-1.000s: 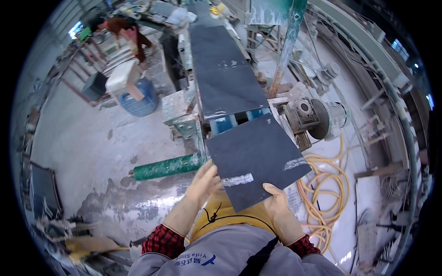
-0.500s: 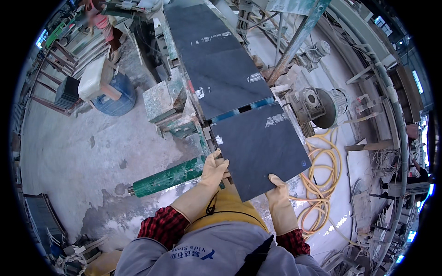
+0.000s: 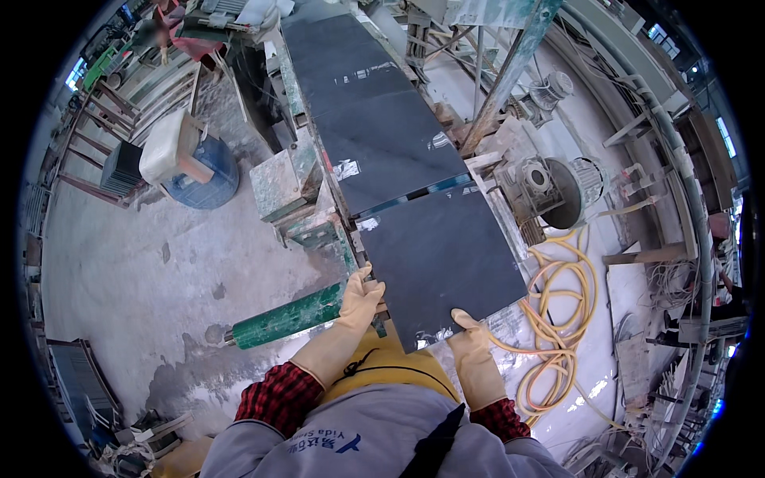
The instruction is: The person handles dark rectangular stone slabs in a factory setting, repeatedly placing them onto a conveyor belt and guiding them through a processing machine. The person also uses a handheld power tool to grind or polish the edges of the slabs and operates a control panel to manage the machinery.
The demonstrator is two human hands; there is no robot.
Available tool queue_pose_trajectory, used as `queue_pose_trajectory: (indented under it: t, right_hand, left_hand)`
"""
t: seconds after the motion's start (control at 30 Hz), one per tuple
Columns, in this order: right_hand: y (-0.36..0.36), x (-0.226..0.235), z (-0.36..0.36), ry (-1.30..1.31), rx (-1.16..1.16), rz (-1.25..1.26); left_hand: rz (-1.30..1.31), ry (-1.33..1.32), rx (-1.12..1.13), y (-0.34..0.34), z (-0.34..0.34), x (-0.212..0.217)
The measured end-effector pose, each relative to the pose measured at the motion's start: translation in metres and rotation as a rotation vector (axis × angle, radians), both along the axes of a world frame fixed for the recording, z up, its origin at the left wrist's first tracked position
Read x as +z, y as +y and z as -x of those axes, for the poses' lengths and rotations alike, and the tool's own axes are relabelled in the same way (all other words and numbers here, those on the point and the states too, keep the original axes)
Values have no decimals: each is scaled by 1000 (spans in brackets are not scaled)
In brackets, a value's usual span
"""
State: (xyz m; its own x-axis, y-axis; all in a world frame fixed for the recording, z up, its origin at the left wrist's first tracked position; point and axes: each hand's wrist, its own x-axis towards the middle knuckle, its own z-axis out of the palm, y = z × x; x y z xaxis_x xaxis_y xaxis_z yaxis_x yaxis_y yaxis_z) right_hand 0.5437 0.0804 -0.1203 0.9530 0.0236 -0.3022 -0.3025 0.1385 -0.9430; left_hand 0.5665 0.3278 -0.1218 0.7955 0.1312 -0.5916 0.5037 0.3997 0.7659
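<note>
Both gloved hands, left hand (image 3: 362, 296) and right hand (image 3: 470, 333), grip the slab's (image 3: 438, 259) near edge, now pushed farther along the line, nearly abutting the next slab (image 3: 382, 151).

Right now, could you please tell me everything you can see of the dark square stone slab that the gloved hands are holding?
The dark square stone slab is a thin, flat, dark grey tile with a smooth, slightly glossy face and pale smears near its corners. It lies nearly level at the near end of a line of similar dark slabs, with a narrow gap between them. The left hand in a cream glove grips its near left edge; the right hand holds its near corner.
</note>
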Motion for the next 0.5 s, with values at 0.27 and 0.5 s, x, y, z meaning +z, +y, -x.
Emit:
queue_pose_trajectory:
  t: [0.27,0.5]
  right_hand:
    - [-13,-12,-2,-249,245,725]
    - [-12,-30,-16,-255,254,710]
  left_hand:
    - [-109,30,-17,2,-2,-8]
    - [-188,-76,21,14,-10,-37]
